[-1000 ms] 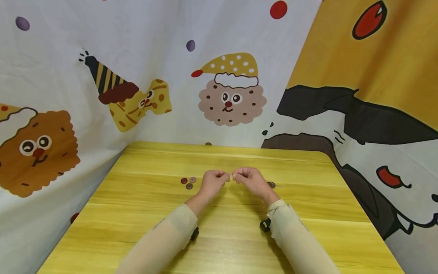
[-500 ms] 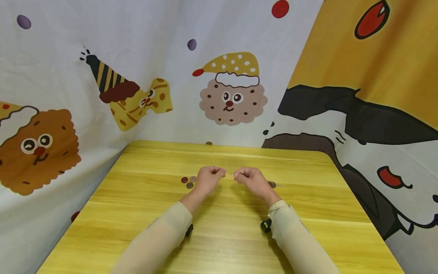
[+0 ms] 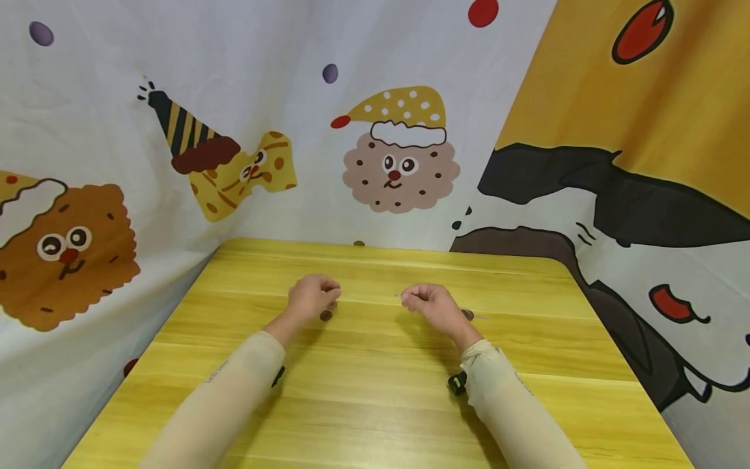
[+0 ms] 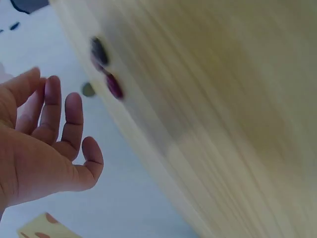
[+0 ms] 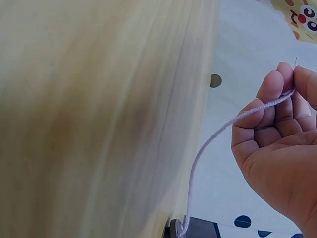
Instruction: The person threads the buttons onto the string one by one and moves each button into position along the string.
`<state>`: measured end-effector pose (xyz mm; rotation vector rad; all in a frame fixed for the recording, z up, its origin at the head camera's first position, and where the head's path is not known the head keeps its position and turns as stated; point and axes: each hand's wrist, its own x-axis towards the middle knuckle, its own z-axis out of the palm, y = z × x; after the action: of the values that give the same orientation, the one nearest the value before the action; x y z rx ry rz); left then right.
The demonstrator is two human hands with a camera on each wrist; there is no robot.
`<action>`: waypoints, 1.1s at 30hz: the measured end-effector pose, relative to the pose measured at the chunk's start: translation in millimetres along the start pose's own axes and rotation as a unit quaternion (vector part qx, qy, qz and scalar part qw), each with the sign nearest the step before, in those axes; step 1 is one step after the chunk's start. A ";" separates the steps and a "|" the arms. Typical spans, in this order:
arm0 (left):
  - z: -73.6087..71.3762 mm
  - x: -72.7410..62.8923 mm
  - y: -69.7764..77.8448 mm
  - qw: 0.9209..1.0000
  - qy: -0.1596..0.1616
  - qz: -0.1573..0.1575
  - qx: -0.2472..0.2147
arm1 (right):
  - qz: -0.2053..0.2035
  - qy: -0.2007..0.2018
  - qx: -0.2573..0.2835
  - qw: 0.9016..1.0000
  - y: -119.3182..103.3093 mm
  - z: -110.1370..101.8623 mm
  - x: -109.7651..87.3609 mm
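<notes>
**Lilac cord (image 5: 223, 127) pinched by the right hand (image 3: 432, 306)**

Seen from beside the table (image 3: 363, 391). Thumb and fingertip of the right hand come together on the cord near one end, with a thin tip (image 5: 296, 61) standing just beyond the pinch. The cord arcs past the fingers and down to a brown button (image 3: 467, 314) on the wood; whether it passes through, I cannot tell. The left hand (image 3: 307, 296) hovers near a dark button (image 4: 99, 51), a red button (image 4: 114, 86) and, partly hidden between them, a pinkish button (image 4: 96, 64). Its fingers curve loosely and I see nothing in their grasp; whether thumb and forefinger touch is unclear. As judged by eye, the cord is light, soft and limp, best taken close behind its tip, where a short length sags least. The buttons look light, hard and smooth, likely to skid if pushed; the rim should offer the surest hold.
</notes>
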<state>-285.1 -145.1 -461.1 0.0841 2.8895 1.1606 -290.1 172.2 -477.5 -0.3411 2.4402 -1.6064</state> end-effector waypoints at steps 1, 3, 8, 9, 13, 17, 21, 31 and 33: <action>-3.5 0.3 -3.8 1.000 -0.007 -0.003 0.010 | 0.002 -0.001 -0.001 1.000 -0.3 -0.5 0.0; -8.8 0.7 -10.6 0.999 -0.018 -0.005 0.028 | 0.002 -0.003 -0.003 1.000 -1.2 -1.1 -0.1; -11.7 1.5 -21.0 0.995 -0.031 0.009 0.093 | 0.000 -0.003 -0.007 1.000 -2.2 -1.8 0.2; -10.5 1.8 -22.3 0.993 -0.034 0.016 0.109 | 0.001 -0.003 -0.008 1.000 -2.4 -1.9 0.2; -4.0 3.9 -24.4 0.985 -0.035 0.034 0.163 | 0.002 -0.005 -0.008 1.000 -4.1 -1.6 -0.6; 1.8 7.8 -24.1 0.984 -0.028 0.025 0.171 | 0.000 -0.008 -0.006 1.000 -6.0 -1.4 -1.1; 4.9 11.1 -23.1 0.985 -0.027 0.018 0.170 | -0.003 -0.008 -0.009 1.000 -7.2 -1.9 -1.1; 8.1 11.7 -17.7 0.989 -0.025 -0.004 0.144 | -0.006 -0.009 -0.009 1.000 -7.9 -1.2 -2.3; 9.8 11.8 -17.2 0.990 -0.020 -0.002 0.137 | -0.006 -0.010 -0.008 1.000 -7.4 -0.6 -2.4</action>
<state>-297.1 -150.0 -480.1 0.1054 2.9915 0.7433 -287.4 170.5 -470.4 -0.3728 2.4415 -1.5806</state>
